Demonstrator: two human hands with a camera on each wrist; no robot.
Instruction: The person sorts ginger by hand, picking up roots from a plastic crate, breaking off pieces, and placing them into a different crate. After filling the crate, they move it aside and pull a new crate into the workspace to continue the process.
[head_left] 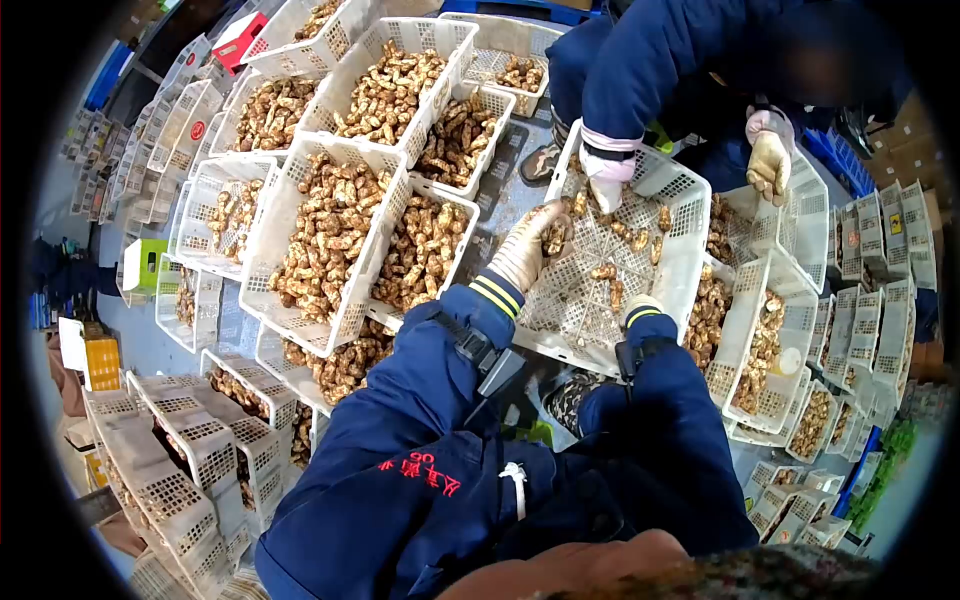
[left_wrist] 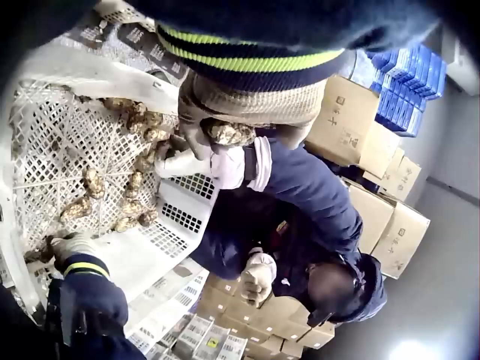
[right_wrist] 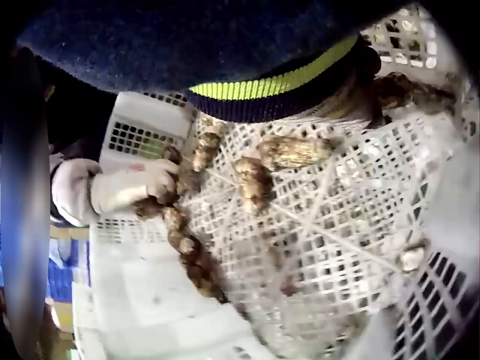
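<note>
My gloved left hand (head_left: 525,248) grips a stubby brown-and-white mushroom (left_wrist: 231,133) above the left side of a white lattice crate (head_left: 560,345). Low at the crate's near right side is my gloved right hand (left_wrist: 75,246); its fingers are mostly hidden by the cuff in the right wrist view. Dark brown mushrooms (right_wrist: 409,91) show right beside those fingers, and I cannot tell whether they are held. Several loose mushrooms (right_wrist: 253,184) lie on the crate floor, with a row along its far side. Another person's gloved hand (right_wrist: 139,187) reaches in among that row.
Crates heaped with mushrooms (head_left: 330,225) stand close on my left, and more filled crates (head_left: 760,350) on my right. The other person (head_left: 650,70) leans over the far side, their second gloved hand (head_left: 768,165) raised. Cardboard boxes (left_wrist: 341,120) are stacked behind them.
</note>
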